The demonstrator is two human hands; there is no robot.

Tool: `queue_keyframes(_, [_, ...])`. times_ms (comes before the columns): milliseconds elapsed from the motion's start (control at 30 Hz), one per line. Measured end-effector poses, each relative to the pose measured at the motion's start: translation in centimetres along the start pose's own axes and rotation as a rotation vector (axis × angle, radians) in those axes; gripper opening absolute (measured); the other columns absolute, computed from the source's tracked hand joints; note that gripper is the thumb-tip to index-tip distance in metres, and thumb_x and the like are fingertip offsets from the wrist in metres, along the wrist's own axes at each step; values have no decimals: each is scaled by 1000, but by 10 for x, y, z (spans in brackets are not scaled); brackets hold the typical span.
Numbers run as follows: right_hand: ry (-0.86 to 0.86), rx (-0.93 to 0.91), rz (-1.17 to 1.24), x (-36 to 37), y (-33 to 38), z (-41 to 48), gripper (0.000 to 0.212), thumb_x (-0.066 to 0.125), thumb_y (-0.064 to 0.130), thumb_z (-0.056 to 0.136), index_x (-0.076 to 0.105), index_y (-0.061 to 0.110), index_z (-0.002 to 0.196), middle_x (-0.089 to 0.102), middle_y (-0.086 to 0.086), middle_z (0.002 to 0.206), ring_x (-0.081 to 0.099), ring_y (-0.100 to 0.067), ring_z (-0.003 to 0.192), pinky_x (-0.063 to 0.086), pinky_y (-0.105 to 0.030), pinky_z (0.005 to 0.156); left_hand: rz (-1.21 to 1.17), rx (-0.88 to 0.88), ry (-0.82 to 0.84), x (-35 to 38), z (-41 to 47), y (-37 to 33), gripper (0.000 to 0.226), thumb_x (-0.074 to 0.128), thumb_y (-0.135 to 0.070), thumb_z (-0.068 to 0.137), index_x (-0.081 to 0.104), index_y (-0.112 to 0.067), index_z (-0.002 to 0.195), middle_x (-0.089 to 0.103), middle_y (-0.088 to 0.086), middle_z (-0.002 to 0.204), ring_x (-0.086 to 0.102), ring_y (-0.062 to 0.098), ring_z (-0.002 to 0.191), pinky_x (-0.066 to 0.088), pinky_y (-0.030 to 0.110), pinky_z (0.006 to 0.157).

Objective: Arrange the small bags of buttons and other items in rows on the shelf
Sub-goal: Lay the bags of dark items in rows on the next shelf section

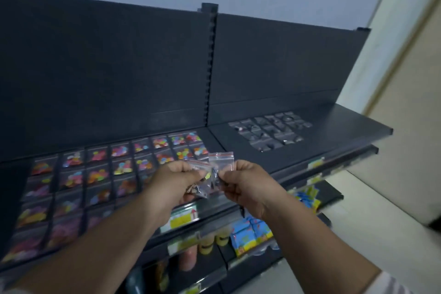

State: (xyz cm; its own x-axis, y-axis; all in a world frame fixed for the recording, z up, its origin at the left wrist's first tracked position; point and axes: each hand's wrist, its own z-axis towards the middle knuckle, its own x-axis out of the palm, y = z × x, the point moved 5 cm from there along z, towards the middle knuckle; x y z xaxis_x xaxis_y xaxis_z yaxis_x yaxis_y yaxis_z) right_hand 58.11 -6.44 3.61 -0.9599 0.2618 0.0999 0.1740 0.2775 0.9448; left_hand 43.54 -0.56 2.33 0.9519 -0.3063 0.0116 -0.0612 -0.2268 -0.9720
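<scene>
Both forearms come up from the bottom edge, and the two hands meet in front of the shelf's (346,124) front edge, near its middle. The left hand (175,182) is curled around a bunch (201,190) of small clear bags, with the thumb on top. The right hand (243,184) pinches one bag (222,162) between thumb and fingers. This bag stands upright, touches the bunch, and has a thin red line along its zip top. Its content is dark and too small to tell.

Under the hands, a label (182,218) on the shelf's front edge is yellow and green with a red mark. Its writing is too blurred to read. Blue packets (250,234) stand on a lower shelf, and their print is not readable either.

On the left part of the shelf, colour bags (119,167) lie flat in straight rows from the front edge to the back edge. Each one holds bright mixed buttons. On the right part, near the back edge, dark bags (269,131) lie in a smaller block of rows, well apart from the colour bags. Behind them the back panel (107,67) is plain and dark.
</scene>
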Motion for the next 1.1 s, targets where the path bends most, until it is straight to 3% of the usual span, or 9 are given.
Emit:
queue_keyframes(100, [-63, -27, 19, -57, -1, -22, 21, 55, 4, 90, 52, 15, 72, 61, -1, 61, 56, -13, 57, 46, -23, 59, -23, -12, 43, 61, -9, 2, 19, 70, -14, 83, 56, -14, 70, 65, -1, 63, 52, 10, 53, 48, 26, 55])
queue_keyframes(233, [-135, -37, 25, -127, -2, -48, 19, 54, 4, 91, 56, 15, 75, 59, -1, 61, 57, -12, 55, 48, -22, 59, -19, -28, 107, 130, -17, -1, 6, 68, -8, 84, 62, -8, 84, 69, 12, 85, 58, 16, 66, 49, 24, 50])
queue_keyframes(367, [-227, -54, 38, -186, -2, -63, 17, 56, 5, 90, 57, 14, 76, 60, -4, 68, 58, -13, 60, 48, -20, 54, 29, -13, 184, 188, -19, -6, 8, 66, -5, 84, 63, -9, 80, 67, 8, 77, 57, 15, 65, 49, 23, 52])
queue_keyframes(567, [-317, -93, 29, -252, 2, -63, 21, 55, 2, 90, 57, 12, 72, 61, -4, 61, 56, -15, 60, 45, -21, 52, 68, -10, 242, 254, 8, -10, 8, 66, 0, 84, 63, -8, 84, 65, 6, 75, 56, 10, 59, 47, 21, 53])
queue_keyframes(733, [-379, -78, 26, -302, 13, -32, 17, 57, 4, 90, 56, 13, 75, 64, -5, 67, 60, -16, 62, 48, -21, 53, 67, -2, 278, 300, 55, -11, 9, 64, 0, 85, 62, -8, 83, 66, 9, 82, 60, 12, 67, 47, 19, 47])
queue_keyframes(900, [-401, -21, 51, -346, 31, 22, 8, 56, 10, 92, 56, 11, 84, 65, -9, 75, 65, -20, 70, 51, -23, 58, 80, 4, 264, 338, 118, -20, 13, 62, 0, 85, 62, -11, 77, 67, 11, 77, 51, 12, 55, 44, 24, 51])
queue_keyframes(1100, [-379, -47, 9, -386, 66, 88, 16, 53, 7, 93, 53, 10, 78, 59, -11, 74, 63, -21, 71, 51, -19, 52, 70, 8, 223, 368, 190, -40, 12, 60, -1, 87, 64, -12, 85, 70, 16, 90, 62, 24, 76, 45, 25, 56])
